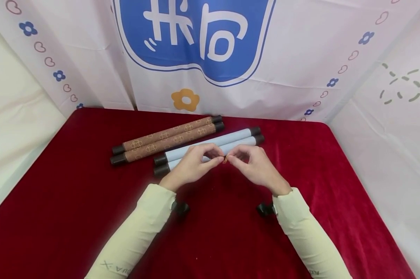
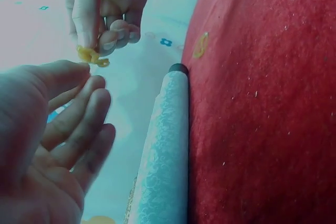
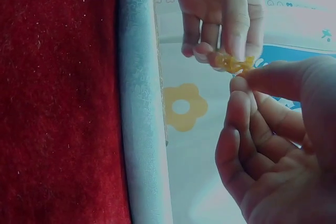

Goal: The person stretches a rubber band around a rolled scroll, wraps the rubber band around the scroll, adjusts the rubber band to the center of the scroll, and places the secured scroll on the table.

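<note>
Right wrist view: left hand and right hand in fingertip pinches on thin, looped yellow bands.

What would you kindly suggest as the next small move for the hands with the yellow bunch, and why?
I would probably ease one strand free of the yellow bunch by gently drawing the left hand and right hand slightly apart: both pinch it at the fingertips, and its strands look tangled. A single yellow loop already lies separately on the red cloth.
</note>
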Tool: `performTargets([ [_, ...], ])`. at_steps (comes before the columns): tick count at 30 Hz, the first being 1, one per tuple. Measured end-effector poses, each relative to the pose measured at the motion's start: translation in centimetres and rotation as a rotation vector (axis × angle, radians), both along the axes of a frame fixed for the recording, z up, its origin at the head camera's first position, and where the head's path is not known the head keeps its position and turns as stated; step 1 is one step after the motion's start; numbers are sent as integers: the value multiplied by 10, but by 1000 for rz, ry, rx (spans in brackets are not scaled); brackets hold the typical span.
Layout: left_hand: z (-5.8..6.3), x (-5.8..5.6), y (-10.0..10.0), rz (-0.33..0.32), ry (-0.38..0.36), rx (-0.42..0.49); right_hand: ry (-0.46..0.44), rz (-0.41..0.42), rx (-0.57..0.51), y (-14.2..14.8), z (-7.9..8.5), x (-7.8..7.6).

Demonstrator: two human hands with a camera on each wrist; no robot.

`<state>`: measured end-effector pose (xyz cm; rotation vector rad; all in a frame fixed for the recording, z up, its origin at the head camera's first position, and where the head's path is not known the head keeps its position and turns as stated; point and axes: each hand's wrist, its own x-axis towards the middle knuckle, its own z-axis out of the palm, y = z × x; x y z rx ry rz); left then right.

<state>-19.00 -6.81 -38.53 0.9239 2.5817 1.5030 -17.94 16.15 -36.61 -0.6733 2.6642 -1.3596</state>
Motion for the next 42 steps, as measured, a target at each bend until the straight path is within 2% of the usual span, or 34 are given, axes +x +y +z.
performTargets([
  [5,1,1,2,-22,55,40,0,9,-1,-1,0,-1],
  [13,-1,0,1,-57,165,53,-17,14,-4,0,-2,-2],
  [18,-2,0,0,-67,173,21,-5,36,-11,0,-3,-2],
  [26,-3,2,0,-84,134,-55,5,58,-7,0,-4,-2],
  [29,-2,2,-1,-79,116,-78,23,16,15,1,-3,-3],
  [35,2,-4,-10,-35,104,-129,71,-138,50,12,-3,-8],
  [40,4,-9,-25,52,119,-188,99,-330,29,27,-3,-16],
  [42,4,-10,-29,76,105,-198,92,-354,13,32,-3,-18],
])
